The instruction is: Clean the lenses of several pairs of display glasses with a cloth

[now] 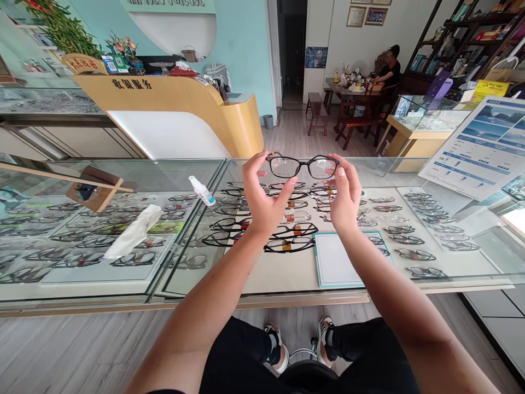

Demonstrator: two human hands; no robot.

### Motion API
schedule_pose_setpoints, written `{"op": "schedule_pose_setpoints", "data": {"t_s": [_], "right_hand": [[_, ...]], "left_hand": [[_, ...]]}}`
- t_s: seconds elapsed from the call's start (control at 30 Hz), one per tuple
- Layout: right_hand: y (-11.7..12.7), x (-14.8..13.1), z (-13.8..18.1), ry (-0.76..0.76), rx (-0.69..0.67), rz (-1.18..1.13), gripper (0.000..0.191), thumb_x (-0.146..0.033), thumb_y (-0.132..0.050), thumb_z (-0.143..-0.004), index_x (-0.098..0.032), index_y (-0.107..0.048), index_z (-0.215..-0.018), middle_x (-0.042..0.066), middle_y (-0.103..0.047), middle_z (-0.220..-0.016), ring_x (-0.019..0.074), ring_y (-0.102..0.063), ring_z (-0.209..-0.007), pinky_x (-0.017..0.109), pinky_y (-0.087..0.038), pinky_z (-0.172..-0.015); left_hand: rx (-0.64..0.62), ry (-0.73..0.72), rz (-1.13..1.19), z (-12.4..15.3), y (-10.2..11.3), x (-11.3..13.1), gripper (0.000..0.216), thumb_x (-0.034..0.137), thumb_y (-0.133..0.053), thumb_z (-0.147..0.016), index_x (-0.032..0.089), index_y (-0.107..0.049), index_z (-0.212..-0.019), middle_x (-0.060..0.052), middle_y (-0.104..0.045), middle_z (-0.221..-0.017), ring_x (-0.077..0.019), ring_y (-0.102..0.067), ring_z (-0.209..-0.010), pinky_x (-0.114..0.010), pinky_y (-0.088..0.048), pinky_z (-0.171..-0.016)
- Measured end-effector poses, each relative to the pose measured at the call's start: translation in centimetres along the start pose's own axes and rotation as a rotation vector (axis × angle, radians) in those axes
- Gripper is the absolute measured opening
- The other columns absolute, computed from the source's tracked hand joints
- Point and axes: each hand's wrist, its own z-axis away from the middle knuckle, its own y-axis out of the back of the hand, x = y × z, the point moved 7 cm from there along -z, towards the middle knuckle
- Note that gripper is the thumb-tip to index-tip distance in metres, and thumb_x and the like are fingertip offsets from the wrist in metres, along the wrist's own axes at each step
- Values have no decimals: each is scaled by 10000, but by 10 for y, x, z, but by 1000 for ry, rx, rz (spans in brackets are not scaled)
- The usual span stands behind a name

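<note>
A pair of black-framed eyeglasses [302, 168] is held up above the glass display case, its front level and its lenses clear. My left hand [264, 197] grips the left side of the frame near the hinge, with the thumb below the left lens. On the opposite side, my right hand [345, 191] has its fingers closed at the right hinge. Beneath both hands, rows of spectacles [290, 244] lie inside the case. A white-edged card with a teal border [338, 260] lies below my right forearm.
On the glass top to the left are a small white spray bottle [202, 191], a crumpled white cloth [135, 231] and a wooden stand [95, 189]. A printed sign [478, 145] leans at the right. Beyond are a cashier counter [164, 104] and a seated person [389, 71].
</note>
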Motion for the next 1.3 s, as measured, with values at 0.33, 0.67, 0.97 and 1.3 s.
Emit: {"op": "schedule_pose_setpoints", "data": {"t_s": [0.33, 0.67, 0.97, 1.3], "right_hand": [[5, -5, 2, 49, 90, 62, 393, -621, -584, -1150, -341, -748, -1371, 94, -760, -1430, 272, -754, -1174, 461, -625, -957], [0, 12, -4, -111, 7, -35, 475, -718, -556, -1146, -336, -784, -1314, 70, -818, -1417, 250, -802, -1168, 427, -668, -934], [-2, 38, -3, -292, 23, -122, 533, -786, -631, -1074, -295, -804, -1187, 78, -872, -1268, 253, -802, -1100, 408, -659, -873], [6, 11, -1, -64, 91, -9, 430, -710, -631, -1112, -337, -727, -1303, 72, -755, -1407, 254, -746, -1203, 454, -640, -1000]], "left_hand": [[-91, 92, 172, 1, -16, -5, 728, 731, -732, -1080, 343, -458, -1632, -174, -655, -1621, -340, -743, -1470, -511, -594, -1209], [30, -29, -43, 7, 1, 12, 740, 652, -813, -1041, 280, -530, -1615, -178, -656, -1593, -376, -652, -1509, -554, -576, -1198], [62, -26, -75, 12, 2, 20, 730, 590, -870, -1009, 271, -551, -1583, -163, -673, -1507, -373, -672, -1439, -599, -522, -1266], [-75, 102, 132, 8, -17, 6, 672, 650, -743, -1106, 305, -488, -1623, -168, -651, -1614, -316, -708, -1510, -538, -556, -1313]]}}
